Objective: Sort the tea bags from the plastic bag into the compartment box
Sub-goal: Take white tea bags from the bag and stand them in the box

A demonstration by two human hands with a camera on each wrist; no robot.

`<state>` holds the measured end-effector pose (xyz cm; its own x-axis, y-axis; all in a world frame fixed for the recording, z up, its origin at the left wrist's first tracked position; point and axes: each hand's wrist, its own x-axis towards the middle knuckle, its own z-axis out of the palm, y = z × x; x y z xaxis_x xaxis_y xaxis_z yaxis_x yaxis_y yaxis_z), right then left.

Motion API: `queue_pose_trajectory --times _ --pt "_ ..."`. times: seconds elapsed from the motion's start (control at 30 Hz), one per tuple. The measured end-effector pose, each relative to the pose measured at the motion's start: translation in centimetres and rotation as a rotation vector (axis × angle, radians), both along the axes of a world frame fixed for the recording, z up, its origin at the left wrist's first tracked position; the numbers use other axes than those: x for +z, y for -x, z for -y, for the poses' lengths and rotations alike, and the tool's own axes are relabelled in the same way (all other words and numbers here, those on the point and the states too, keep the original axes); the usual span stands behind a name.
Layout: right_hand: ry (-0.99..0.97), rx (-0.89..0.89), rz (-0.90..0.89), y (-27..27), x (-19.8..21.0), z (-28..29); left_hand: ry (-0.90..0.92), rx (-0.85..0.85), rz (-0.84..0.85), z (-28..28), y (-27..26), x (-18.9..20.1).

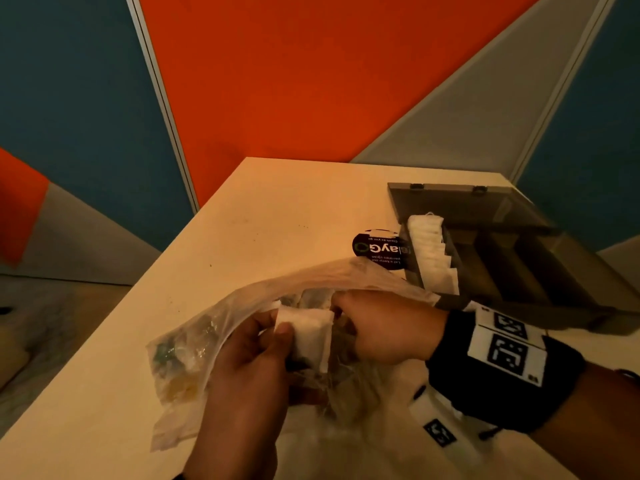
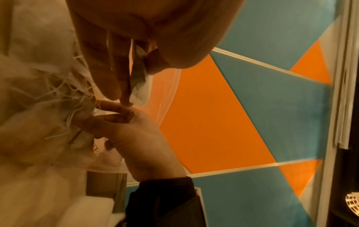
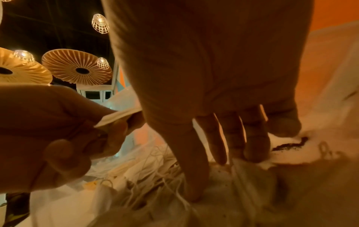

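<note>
Plastic bag: it is lying crumpled on the surface at the near left, mouth toward the person. Through the film a mixed mass is showing: coloured wrappers at the left end and pale tea bags with tangled white strings, seen best in the right wrist view. Judgement: a good share of the stock is still waiting inside.

Left hand: its grip is closing on a white tea bag, thumb on top and fingers beneath, holding it just above the bag's mouth. In the right wrist view a pale flat piece is being pinched between thumb and fingers in the same way.

Right hand: it is reaching into the bag beside that tea bag. The right wrist view shows the fingers extended downward into the pile, tips pressing among strings and sachets; nothing is clearly being held. Some dark loose grains are lying near the fingertips.

Compartment box: it is standing open at the far right, lid tilted back. Its leftmost compartment is carrying a full row of white tea bags set on edge. The compartments to its right are appearing empty, as far as the dim light allows.

Assessment: one compartment is done; the remainder is outstanding, so the task is sitting at an early-to-middle stage.
</note>
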<state>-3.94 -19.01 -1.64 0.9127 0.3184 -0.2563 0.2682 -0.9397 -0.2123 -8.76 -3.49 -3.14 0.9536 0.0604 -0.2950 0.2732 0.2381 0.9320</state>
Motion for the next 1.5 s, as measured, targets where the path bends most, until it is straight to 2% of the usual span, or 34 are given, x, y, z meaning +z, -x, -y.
queue_pose_trajectory --times 0.1,0.3,0.47,0.53,0.63,0.73,0.83,0.93,1.03,1.13,1.27,1.4,1.5 --pt "-0.018 -0.045 -0.030 -0.1 -0.1 0.3 0.039 0.023 -0.006 -0.3 -0.5 -0.4" --pt "-0.208 -0.167 0.027 0.5 1.0 1.6 0.052 0.028 -0.009 -0.8 -1.4 0.0" --pt "-0.333 -0.215 0.179 2.3 2.6 1.9 -0.002 0.012 0.045 -0.1 -1.6 -0.1" --pt "-0.345 -0.217 0.175 3.2 3.6 2.0 -0.029 0.023 0.058 0.2 -1.6 -0.3" --pt "-0.379 -0.232 0.097 3.8 4.6 2.2 -0.043 0.023 0.057 0.6 -1.6 -0.5" --pt "-0.420 -0.192 -0.072 3.7 5.4 2.5 -0.035 0.007 0.076 1.1 -1.3 -0.3" --pt "-0.341 -0.108 -0.193 3.8 6.2 3.2 -0.071 -0.028 0.117 1.4 -1.0 -0.4" --pt "-0.280 -0.015 -0.301 4.1 6.4 3.4 -0.081 -0.104 0.085 1.6 -0.5 -0.3" --pt "-0.238 -0.005 -0.272 4.0 6.0 3.0 -0.099 -0.257 0.016 2.0 0.2 0.2" --pt "-0.257 -0.063 -0.210 4.0 5.7 3.0 -0.066 -0.337 -0.006 2.4 0.6 0.6" --pt "-0.361 -0.110 -0.171 4.0 5.3 3.2 -0.128 -0.478 0.065 2.3 0.9 0.6" --pt "-0.530 -0.181 -0.255 4.0 5.3 3.9 -0.167 -0.483 0.079 2.3 0.9 0.4" --pt "-0.613 -0.196 -0.390 4.6 5.0 4.9 -0.165 -0.454 0.078 2.3 1.0 0.4"
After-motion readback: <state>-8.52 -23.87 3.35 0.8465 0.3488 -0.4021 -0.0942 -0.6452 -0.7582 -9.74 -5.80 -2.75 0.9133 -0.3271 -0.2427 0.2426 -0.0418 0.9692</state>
